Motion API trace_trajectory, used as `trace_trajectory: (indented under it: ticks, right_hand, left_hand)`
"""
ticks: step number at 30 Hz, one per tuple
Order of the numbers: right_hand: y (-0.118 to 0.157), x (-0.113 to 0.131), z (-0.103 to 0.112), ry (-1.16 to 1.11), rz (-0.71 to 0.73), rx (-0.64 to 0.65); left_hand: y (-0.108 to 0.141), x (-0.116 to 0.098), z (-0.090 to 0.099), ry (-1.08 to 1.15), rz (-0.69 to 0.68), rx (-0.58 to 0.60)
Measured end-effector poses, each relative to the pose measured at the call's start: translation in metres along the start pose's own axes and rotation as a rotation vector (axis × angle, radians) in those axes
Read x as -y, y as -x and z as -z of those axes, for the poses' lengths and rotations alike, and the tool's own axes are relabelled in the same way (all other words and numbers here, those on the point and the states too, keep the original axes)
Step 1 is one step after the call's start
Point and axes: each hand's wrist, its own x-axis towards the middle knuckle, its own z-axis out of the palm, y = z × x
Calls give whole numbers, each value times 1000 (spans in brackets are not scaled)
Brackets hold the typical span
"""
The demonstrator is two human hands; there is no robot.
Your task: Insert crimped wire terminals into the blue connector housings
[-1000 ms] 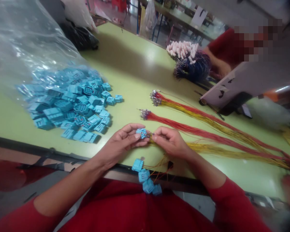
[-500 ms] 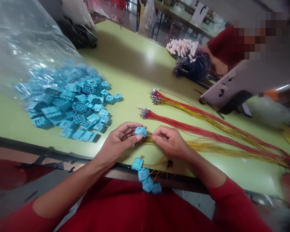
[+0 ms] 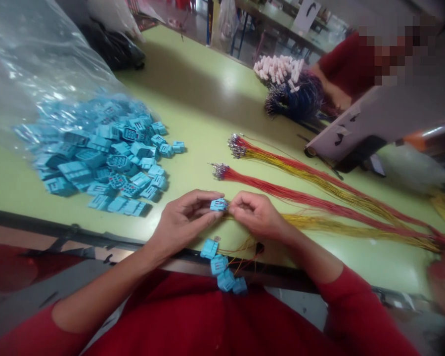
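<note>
Between thumb and fingers, my left hand (image 3: 187, 215) grips a blue connector housing (image 3: 218, 204). My right hand (image 3: 255, 212) is pinched close against the housing's right end, on what looks like a thin wire whose tip is hidden at the housing. Yellow wires (image 3: 319, 225) run out to the right from behind my right hand. Below my hands, several blue housings (image 3: 219, 265) with red and yellow wires attached hang over the table's front edge. Bundles of red wires (image 3: 274, 191) and of red and yellow wires (image 3: 282, 161) lie beyond, metal terminals at their left ends.
A heap of blue housings (image 3: 107, 153) spills from a clear plastic bag (image 3: 52, 59) on the left of the green table (image 3: 193, 89). Across the table are white connectors (image 3: 278, 69) with dark wires, a co-worker's arm (image 3: 335, 94) and a pale panel (image 3: 385, 118).
My right hand has moved slightly left, closer to the housing. The housing has turned a little in my left hand, and the wire ends between them show less.
</note>
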Motion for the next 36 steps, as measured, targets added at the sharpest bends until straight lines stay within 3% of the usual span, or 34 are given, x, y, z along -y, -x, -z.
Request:
trace_trajectory:
  ticks: [7, 11, 14, 18, 24, 36]
  right_hand:
    - [3, -2, 5, 181, 71, -62]
    - [11, -1, 9, 322, 331, -192]
    - [19, 2, 10, 353, 444, -171]
    - [27, 3, 10, 392, 409, -92]
    - [29, -7, 8, 374, 308, -232]
    - [30, -5, 7, 567, 321, -221]
  left_hand:
    - [-4, 3, 0, 62, 103, 2]
    - [-5, 5, 1, 134, 180, -3]
    - [-5, 5, 0, 155, 207, -6]
    - [-6, 4, -2, 160, 215, 5]
    - [-5, 5, -3, 178, 234, -3]
    - [-2, 3, -6, 164, 230, 6]
